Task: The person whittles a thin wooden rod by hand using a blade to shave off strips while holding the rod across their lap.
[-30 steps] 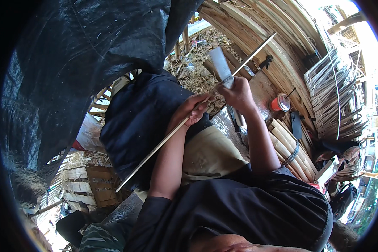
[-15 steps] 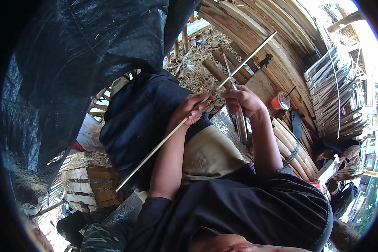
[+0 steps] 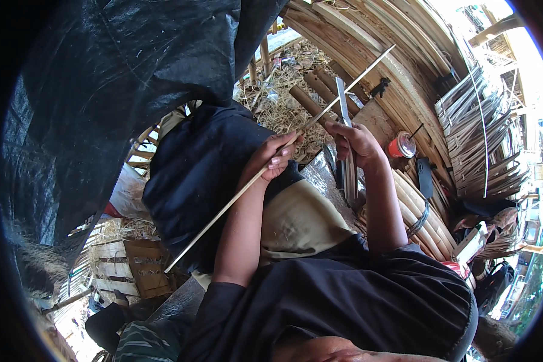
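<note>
left hand (image 3: pixel 276 158) – pinching thin bamboo strip (image 3: pixel 235 196) | right hand (image 3: pixel 357 140) – gripping knife (image 3: pixel 342 105), blade against strip

The long thin bamboo strip (image 3: pixel 247 187) runs slanted across the person's lap, from lower left to upper right. The left hand (image 3: pixel 274 158) grips it near its middle. The right hand (image 3: pixel 357 140) is just to the right and holds a flat metal knife blade (image 3: pixel 342 105), which crosses the strip. Right of this hand stands a small round red container (image 3: pixel 399 146), near the stacked bamboo poles (image 3: pixel 413 205). Behind the hands lies dry straw (image 3: pixel 277 102).
</note>
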The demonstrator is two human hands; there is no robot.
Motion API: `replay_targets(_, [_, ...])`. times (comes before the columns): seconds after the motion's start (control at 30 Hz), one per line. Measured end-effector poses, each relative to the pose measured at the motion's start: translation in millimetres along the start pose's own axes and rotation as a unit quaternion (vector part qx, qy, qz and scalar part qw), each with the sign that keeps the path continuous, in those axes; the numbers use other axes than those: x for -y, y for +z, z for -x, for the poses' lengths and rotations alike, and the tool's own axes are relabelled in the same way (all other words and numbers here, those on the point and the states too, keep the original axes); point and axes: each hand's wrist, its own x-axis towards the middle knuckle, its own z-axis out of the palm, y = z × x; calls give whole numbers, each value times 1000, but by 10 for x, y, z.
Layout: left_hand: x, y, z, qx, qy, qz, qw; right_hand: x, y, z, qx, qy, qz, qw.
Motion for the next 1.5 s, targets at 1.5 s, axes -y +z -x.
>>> replay_targets(1.5, [161, 584, 889, -124, -56, -64, 989, -315, 6, 17, -72, -49, -35, 996])
